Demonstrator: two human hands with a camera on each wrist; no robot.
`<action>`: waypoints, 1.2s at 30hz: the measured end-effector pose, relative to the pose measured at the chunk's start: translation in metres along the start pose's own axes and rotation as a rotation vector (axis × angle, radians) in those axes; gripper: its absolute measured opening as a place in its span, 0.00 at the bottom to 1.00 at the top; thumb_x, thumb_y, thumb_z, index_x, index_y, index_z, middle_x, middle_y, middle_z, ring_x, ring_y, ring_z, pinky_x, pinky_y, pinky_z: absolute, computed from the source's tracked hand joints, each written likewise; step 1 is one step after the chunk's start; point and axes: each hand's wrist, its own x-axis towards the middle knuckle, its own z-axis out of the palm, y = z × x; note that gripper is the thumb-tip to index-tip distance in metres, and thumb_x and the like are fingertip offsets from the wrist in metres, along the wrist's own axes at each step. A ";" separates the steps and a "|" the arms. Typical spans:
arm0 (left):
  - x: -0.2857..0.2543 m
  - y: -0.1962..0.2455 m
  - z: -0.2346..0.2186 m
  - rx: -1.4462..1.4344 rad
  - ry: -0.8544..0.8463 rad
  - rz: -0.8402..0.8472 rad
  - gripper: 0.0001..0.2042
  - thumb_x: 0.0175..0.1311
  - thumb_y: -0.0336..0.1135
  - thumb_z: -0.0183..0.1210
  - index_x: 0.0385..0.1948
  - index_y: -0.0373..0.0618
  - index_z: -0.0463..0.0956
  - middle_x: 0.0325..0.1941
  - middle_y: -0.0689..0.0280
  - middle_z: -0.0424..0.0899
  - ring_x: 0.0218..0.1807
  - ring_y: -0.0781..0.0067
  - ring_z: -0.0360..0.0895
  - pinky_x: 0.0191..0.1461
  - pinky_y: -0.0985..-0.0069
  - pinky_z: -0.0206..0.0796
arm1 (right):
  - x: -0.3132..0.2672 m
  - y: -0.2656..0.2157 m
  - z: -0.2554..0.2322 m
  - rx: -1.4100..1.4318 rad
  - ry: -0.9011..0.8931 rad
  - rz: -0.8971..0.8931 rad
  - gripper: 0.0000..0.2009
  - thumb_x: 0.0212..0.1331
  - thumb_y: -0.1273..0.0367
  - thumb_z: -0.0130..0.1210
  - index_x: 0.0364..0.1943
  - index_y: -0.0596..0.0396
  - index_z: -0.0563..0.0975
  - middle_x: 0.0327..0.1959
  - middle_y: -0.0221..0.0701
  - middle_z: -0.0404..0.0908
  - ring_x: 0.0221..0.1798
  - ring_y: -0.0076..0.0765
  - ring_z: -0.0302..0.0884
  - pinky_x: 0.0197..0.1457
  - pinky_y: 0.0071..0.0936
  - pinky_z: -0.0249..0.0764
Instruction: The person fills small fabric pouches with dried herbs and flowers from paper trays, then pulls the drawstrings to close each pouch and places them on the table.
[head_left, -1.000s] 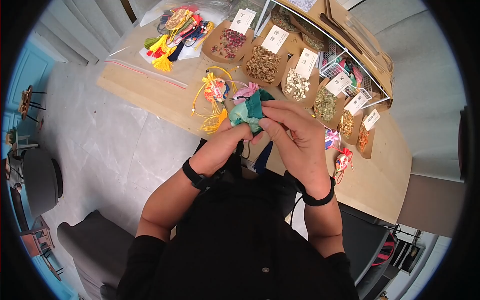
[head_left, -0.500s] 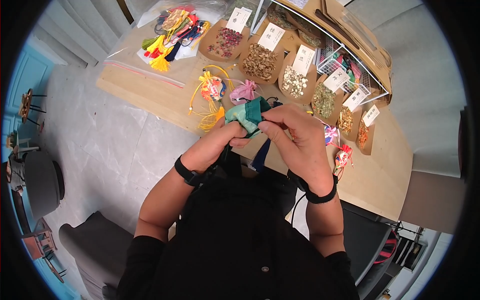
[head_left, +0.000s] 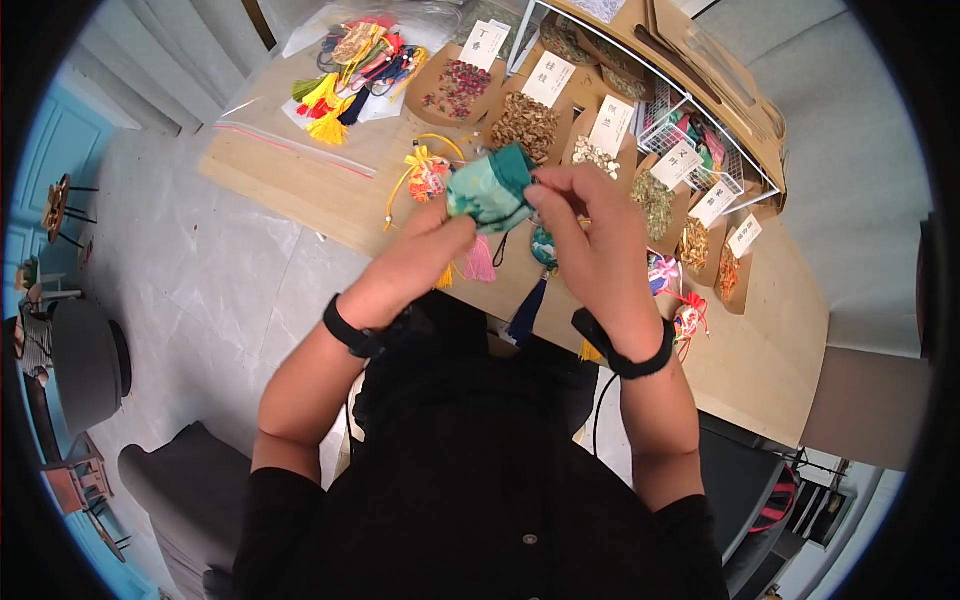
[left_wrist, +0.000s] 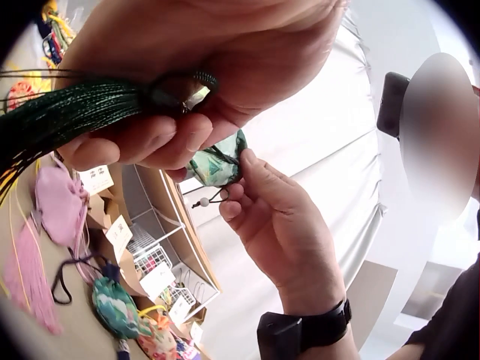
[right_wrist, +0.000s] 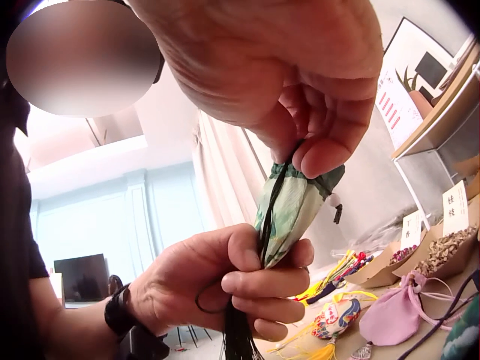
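Observation:
A light-and-dark green drawstring pouch (head_left: 484, 192) is held up between both hands over the near part of the table. My left hand (head_left: 412, 258) grips its lower end, thumb against the cloth. Within the same grip hangs a dark green tassel (left_wrist: 82, 111) with its cord. At the gathered darker top, my right hand (head_left: 612, 250) pinches the edge, where a black cord (right_wrist: 279, 187) runs down the pouch's side. A small white bead (left_wrist: 204, 202) dangles on a cord by the right fingers. What the pouch contains is hidden.
On the table lie an orange patterned pouch (head_left: 427, 178), a pink pouch (right_wrist: 390, 311) and a green pouch with a navy tassel (left_wrist: 116, 307). Behind them stand several labelled paper trays, including dried rosebuds (head_left: 460, 90). Loose tassels (head_left: 335, 100) lie at the back left.
Both hands have lifted the green pouch upward in the head view, so it now overlaps the pink pouch. My left hand has shifted up with it; the right still pinches the top.

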 end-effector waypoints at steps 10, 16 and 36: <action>0.092 0.044 -0.091 0.854 0.155 -0.008 0.24 0.73 0.46 0.44 0.40 0.28 0.78 0.42 0.42 0.86 0.46 0.48 0.82 0.52 0.58 0.69 | 0.114 0.051 0.065 0.269 -0.123 0.295 0.11 0.70 0.67 0.64 0.44 0.62 0.85 0.31 0.29 0.85 0.30 0.19 0.80 0.35 0.21 0.78; 0.131 0.052 -0.112 0.792 0.190 0.008 0.29 0.75 0.53 0.41 0.46 0.29 0.80 0.51 0.37 0.84 0.53 0.43 0.81 0.60 0.57 0.67 | 0.161 0.096 0.100 0.383 -0.103 0.424 0.11 0.67 0.67 0.65 0.40 0.65 0.86 0.29 0.34 0.86 0.28 0.26 0.82 0.32 0.26 0.79; 0.197 0.071 -0.116 1.510 0.191 0.411 0.19 0.73 0.52 0.49 0.39 0.49 0.84 0.43 0.56 0.88 0.47 0.46 0.85 0.48 0.53 0.74 | 0.188 0.129 0.116 0.689 -0.178 0.832 0.08 0.70 0.68 0.59 0.38 0.59 0.76 0.30 0.28 0.76 0.27 0.23 0.74 0.24 0.21 0.68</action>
